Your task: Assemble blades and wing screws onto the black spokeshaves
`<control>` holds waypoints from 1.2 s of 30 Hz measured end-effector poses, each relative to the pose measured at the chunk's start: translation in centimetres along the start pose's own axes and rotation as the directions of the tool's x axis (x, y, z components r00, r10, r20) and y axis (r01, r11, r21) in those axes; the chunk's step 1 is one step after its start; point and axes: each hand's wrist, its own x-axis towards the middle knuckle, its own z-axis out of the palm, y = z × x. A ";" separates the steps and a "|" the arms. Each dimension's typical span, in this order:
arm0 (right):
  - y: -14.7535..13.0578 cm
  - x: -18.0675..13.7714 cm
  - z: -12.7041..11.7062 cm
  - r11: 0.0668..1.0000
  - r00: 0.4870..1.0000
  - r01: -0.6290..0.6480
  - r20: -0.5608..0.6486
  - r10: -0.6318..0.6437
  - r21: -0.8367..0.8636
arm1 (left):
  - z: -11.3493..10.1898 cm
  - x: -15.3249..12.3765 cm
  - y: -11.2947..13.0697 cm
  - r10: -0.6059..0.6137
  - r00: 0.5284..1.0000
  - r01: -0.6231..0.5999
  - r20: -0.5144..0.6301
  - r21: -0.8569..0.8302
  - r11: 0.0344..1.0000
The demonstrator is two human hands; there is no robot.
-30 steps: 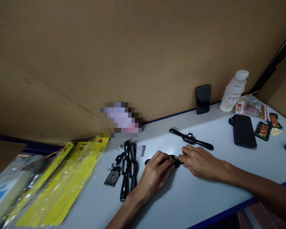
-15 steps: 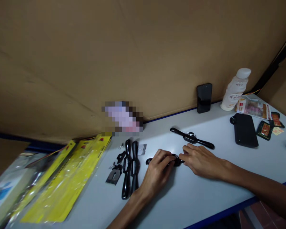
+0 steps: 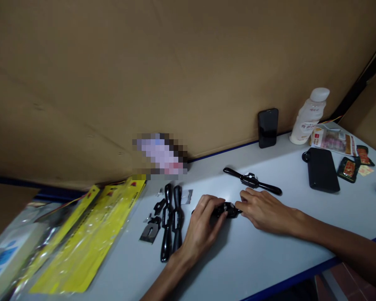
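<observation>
A black two-handled tool (image 3: 226, 209) lies on the white table (image 3: 269, 255), and both my hands are on it. My left hand (image 3: 202, 228) grips its left handle and middle. My right hand (image 3: 263, 210) covers its right handle, fingertips at the centre. A second assembled black tool (image 3: 252, 181) lies just beyond my right hand. Two more black tool bodies (image 3: 171, 221) lie side by side to the left of my left hand, with small loose metal parts (image 3: 151, 230) next to them.
Yellow packaging sleeves (image 3: 90, 238) and clear bags lie at the left. A phone (image 3: 268, 127) leans on the cardboard wall (image 3: 175, 67). A white bottle (image 3: 310, 115), a black pouch (image 3: 321, 169) and snack packets (image 3: 347, 168) sit at the right.
My left hand has shifted slightly along the tool and closed more over its middle. The right hand stays in place.
</observation>
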 end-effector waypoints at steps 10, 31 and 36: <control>-0.1 0.0 0.0 1.000 1.000 -0.011 0.006 0.011 0.004 | -0.2 0.2 0.0 0.076 0.997 -0.075 0.016 -0.041 0.996; -0.1 0.1 0.2 1.000 1.000 -0.005 -0.005 0.005 -0.022 | -0.1 0.0 -0.1 0.107 0.992 -0.110 0.061 0.038 0.993; -0.1 0.0 0.2 1.000 1.000 -0.013 -0.002 0.013 -0.018 | -0.1 -0.1 0.1 0.016 1.000 -0.017 0.014 0.062 0.998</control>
